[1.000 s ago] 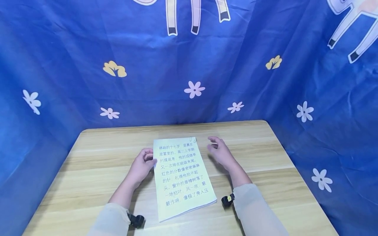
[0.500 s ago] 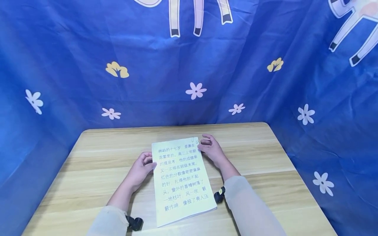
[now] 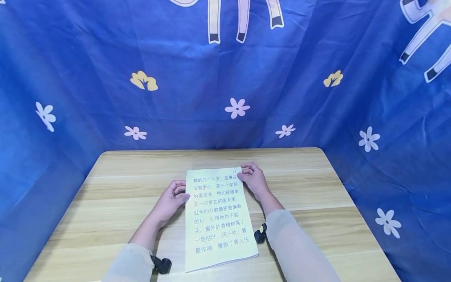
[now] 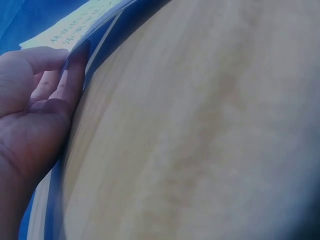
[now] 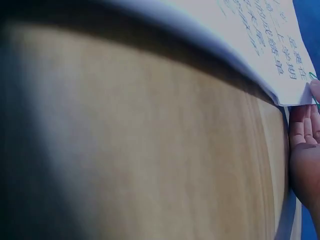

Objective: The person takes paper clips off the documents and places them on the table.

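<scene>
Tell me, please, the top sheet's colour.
The top sheet looks pale yellow, clearest in the head view.

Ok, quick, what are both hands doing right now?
Left hand: closed, pinching the left edge of the paper stack.
Right hand: closed, pinching its top right corner, by the paper clip.

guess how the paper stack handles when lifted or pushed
The paper stack would probably flex, since its edge looks thin. It's unlikely to roll, being flat. Its lower end might fan, as the visible paper clip sits at the top.
</scene>
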The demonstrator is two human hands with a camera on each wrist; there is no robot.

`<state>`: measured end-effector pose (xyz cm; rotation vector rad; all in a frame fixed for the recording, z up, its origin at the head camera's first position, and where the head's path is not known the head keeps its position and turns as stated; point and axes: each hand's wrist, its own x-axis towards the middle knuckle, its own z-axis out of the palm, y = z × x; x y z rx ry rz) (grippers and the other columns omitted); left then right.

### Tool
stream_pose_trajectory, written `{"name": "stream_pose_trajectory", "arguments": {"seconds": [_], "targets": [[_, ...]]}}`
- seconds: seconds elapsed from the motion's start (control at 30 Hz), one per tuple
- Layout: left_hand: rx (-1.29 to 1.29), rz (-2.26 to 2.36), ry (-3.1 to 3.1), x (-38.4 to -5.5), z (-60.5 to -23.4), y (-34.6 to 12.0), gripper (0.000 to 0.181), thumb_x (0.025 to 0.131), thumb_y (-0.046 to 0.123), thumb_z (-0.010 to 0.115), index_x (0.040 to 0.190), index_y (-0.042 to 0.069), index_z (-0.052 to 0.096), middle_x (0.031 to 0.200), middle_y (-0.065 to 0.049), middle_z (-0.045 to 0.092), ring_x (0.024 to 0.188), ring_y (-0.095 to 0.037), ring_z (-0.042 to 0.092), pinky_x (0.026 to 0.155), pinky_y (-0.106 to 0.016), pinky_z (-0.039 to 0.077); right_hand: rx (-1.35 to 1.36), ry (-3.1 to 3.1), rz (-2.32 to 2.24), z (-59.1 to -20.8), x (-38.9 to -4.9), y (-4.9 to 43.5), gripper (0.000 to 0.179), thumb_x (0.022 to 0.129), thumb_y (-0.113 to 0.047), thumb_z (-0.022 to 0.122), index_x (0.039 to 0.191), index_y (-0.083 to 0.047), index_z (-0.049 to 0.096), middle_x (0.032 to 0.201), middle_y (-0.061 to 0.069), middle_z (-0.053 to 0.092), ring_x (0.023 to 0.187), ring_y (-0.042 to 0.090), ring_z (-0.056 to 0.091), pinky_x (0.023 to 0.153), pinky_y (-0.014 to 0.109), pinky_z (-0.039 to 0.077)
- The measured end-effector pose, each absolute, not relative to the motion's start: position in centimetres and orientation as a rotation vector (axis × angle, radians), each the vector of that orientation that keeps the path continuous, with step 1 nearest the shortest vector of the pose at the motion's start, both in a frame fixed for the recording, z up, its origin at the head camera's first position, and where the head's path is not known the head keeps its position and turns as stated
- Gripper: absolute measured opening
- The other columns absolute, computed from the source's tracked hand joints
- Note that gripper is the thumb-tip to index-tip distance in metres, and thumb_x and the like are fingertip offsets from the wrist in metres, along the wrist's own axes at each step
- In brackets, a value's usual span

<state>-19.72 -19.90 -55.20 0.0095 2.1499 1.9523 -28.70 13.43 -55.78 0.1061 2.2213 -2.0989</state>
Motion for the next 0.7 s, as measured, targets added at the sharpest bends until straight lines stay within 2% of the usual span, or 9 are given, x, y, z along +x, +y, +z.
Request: {"name": "stream_pose_trajectory", "arguments": {"seconds": [0.3, 0.7], "targets": [[-0.033, 1.975, 2.136, -19.44, -55.12, -20.12, 0.05, 0.104, 0.001, 0.062, 0.15, 0.003, 0.041, 0.144, -0.019, 0.062, 0.111, -0.009, 0.074, 0.097, -0.025, 0.063, 0.095, 2.251, -2.051, -55.91, -28.64, 13.39, 0.036, 0.089, 0.0, 0.084, 0.119, -0.01, 0.067, 0.093, -0.004, 0.071, 0.083, 0.01, 0.069, 0.076, 0.017, 0.059], [-0.049, 1.965, 2.142, -19.55, -54.99, -20.12, 0.049, 0.104, 0.003, 0.064, 0.148, 0.003, 0.044, 0.143, -0.018, 0.062, 0.11, -0.009, 0.073, 0.098, -0.025, 0.062, 0.107, 2.156, -2.187, -55.81, -28.58, 13.44, 0.03, 0.093, 0.001, 0.079, 0.121, -0.003, 0.069, 0.084, -0.007, 0.072, 0.081, 0.007, 0.069, 0.075, 0.017, 0.059]]}}
